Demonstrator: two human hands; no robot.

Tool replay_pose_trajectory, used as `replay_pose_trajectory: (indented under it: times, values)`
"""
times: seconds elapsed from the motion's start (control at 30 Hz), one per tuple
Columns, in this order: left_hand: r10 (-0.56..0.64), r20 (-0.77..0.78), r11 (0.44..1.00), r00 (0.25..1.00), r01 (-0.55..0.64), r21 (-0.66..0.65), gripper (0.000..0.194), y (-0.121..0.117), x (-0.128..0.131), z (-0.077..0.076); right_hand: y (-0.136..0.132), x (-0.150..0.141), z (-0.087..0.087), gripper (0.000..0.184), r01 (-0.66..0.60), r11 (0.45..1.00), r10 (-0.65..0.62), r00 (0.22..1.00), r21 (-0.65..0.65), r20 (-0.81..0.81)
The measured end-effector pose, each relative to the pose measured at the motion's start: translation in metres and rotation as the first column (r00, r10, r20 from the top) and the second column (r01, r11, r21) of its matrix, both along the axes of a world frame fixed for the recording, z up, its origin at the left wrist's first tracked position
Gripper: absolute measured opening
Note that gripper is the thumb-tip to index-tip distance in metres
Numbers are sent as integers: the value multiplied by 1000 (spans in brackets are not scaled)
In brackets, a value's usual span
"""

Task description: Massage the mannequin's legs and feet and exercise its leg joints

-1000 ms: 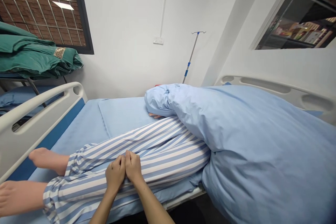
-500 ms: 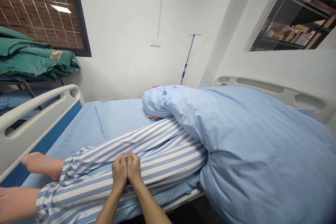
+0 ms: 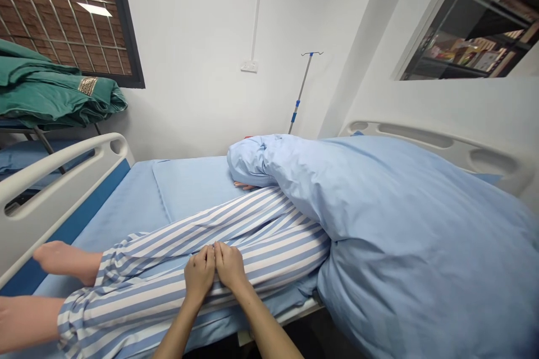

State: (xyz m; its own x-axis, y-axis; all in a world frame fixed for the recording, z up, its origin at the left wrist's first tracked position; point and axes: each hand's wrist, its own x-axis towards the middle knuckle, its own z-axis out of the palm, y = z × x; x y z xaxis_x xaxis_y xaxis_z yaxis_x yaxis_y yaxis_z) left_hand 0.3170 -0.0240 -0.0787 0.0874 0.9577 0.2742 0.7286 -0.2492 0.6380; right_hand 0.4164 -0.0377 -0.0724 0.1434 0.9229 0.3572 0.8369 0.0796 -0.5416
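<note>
My left hand [image 3: 199,272] and my right hand [image 3: 229,262] are side by side over the nearer leg of a figure lying on the bed. Blue-and-white striped trousers [image 3: 278,255] cover both legs. The backs of my hands face up, and their inner edges almost touch at the index knuckles. Both sets of fingers curl down in a closed shape; the fingertips and anything in them are hidden. Bare feet [image 3: 69,261] stick out at the left. A light blue quilt [image 3: 391,207] is bunched over the upper body, and a few fingers [image 3: 244,185] show beneath its far edge.
Raised end panels of the bed stand at left [image 3: 63,196] and right [image 3: 446,146]. Behind the bed rises an IV pole [image 3: 300,92] near a wall socket [image 3: 249,66]. Green bundled fabric [image 3: 54,92] lies on a stand under the barred window [image 3: 63,17].
Both hands have turned from fists with thumbs uppermost to backs facing up. They have shifted slightly right, with the forearms spreading apart. The lying figure and quilt look unchanged.
</note>
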Motion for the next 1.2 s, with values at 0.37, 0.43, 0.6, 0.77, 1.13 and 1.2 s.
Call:
replay_pose_trajectory:
  times: [0.37, 0.43, 0.6, 0.77, 1.13, 1.2]
  values:
    - [-50, 274, 992, 961, 78, -94, 37, 10, 14, 10, 0, 1, -1, 44, 35, 998, -22, 976, 53, -217]
    - [-25, 433, 990, 901, 82, -113, 39, 12, 24, 12, 1, 5, -1, 45, 25, 997, 2, 947, 80, -322]
    - [-9, 475, 994, 880, 60, -91, 37, 5, 43, 7, 3, 12, -3, 41, 24, 990, 57, 825, 136, -563]
    - [-22, 328, 997, 944, 46, -66, 39, 2, 43, 1, 4, 11, -2, 41, 30, 990, 62, 795, 141, -604]
    - [-119, 36, 986, 992, 122, -113, 35, -4, 49, 3, -8, 42, 17, 46, 34, 999, -25, 977, 43, -212]
    - [-96, -14, 990, 995, 94, -103, 35, -6, 50, 2, -7, 45, 12, 47, 34, 999, -26, 975, 31, -219]
